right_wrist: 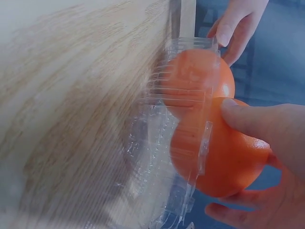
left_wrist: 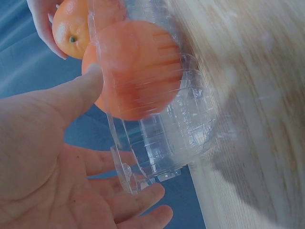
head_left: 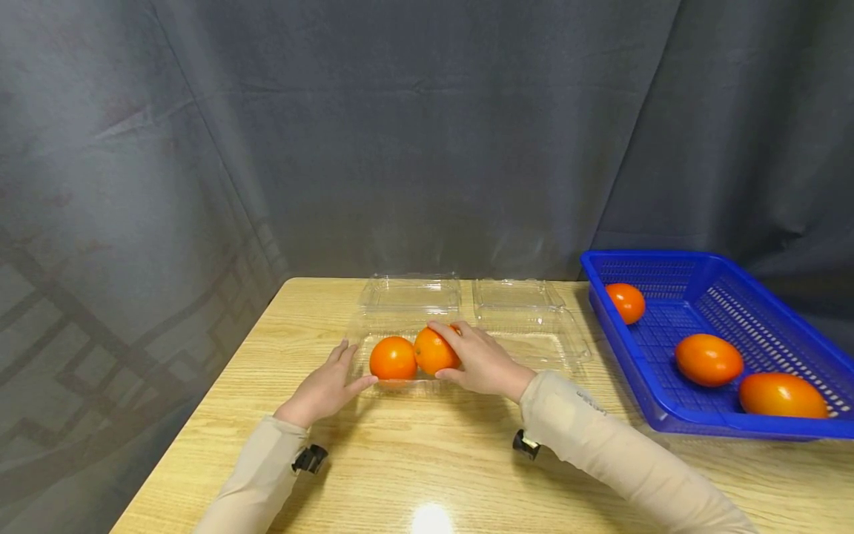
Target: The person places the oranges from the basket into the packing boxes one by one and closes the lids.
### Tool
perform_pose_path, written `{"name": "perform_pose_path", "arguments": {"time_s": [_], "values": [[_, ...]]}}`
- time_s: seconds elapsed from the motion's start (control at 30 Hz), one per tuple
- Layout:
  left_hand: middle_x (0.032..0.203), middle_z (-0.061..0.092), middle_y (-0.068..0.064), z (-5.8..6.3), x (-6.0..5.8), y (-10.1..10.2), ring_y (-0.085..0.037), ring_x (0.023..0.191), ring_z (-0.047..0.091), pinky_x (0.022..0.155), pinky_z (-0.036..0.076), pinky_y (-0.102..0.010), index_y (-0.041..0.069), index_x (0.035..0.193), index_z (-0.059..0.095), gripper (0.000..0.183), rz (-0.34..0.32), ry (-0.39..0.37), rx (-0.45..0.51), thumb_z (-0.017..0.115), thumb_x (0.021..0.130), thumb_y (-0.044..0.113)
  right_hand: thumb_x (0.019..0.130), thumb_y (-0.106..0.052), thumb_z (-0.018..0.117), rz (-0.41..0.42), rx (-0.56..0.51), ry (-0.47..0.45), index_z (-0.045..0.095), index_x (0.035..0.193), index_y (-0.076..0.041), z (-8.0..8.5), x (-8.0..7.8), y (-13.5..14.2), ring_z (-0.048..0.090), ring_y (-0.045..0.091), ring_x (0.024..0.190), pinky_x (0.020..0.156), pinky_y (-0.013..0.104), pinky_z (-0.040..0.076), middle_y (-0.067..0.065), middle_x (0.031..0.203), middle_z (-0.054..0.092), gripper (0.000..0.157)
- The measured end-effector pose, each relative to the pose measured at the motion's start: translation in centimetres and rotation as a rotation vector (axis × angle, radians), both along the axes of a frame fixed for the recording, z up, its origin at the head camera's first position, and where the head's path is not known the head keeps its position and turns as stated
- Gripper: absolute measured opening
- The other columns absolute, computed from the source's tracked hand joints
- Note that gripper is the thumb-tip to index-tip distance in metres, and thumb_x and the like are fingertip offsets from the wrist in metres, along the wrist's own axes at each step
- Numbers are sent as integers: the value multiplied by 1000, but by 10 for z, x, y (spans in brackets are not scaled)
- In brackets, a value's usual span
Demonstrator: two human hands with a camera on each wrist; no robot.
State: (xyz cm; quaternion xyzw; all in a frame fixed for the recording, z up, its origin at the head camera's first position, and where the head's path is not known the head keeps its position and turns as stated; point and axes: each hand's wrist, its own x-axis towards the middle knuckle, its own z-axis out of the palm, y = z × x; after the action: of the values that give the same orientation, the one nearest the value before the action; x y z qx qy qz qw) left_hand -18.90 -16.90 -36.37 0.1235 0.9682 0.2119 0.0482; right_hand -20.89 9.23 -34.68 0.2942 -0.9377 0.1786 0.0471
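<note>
My right hand [head_left: 483, 362] grips an orange [head_left: 435, 351], thumb and fingers around its right side. The right wrist view shows this orange [right_wrist: 219, 152] partly behind the container's clear wall. Right beside it, a second orange [head_left: 393, 359] sits in the left half of a clear plastic clamshell container [head_left: 407, 387], whose lid [head_left: 410, 291] is folded back. At the container's left end, my left hand [head_left: 327, 387] is spread, with its thumb on the front rim. In the left wrist view its long fingers [left_wrist: 136, 200] reach around the container's corner.
Another clear clamshell [head_left: 540, 345] lies with its lid up just to the right. A blue plastic basket [head_left: 640, 393] at the right holds a few orange fruits [head_left: 709, 360]. Grey curtain [head_left: 427, 148] hangs behind the wooden table [head_left: 414, 467].
</note>
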Motion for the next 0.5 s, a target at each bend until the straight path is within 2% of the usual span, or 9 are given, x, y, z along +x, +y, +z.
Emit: {"name": "perform_pose_path", "arguments": {"time_s": [0.5], "values": [[147,15,-30,0,1,0,-47,122,41,95,40,-57,-2,142,22,77,-5,5,-2,50,89,46,77,-37,71,3,9,-4,34,140,-19,-5,-2,-3,54,33,104,94,49,42,17,120,50,75]]}}
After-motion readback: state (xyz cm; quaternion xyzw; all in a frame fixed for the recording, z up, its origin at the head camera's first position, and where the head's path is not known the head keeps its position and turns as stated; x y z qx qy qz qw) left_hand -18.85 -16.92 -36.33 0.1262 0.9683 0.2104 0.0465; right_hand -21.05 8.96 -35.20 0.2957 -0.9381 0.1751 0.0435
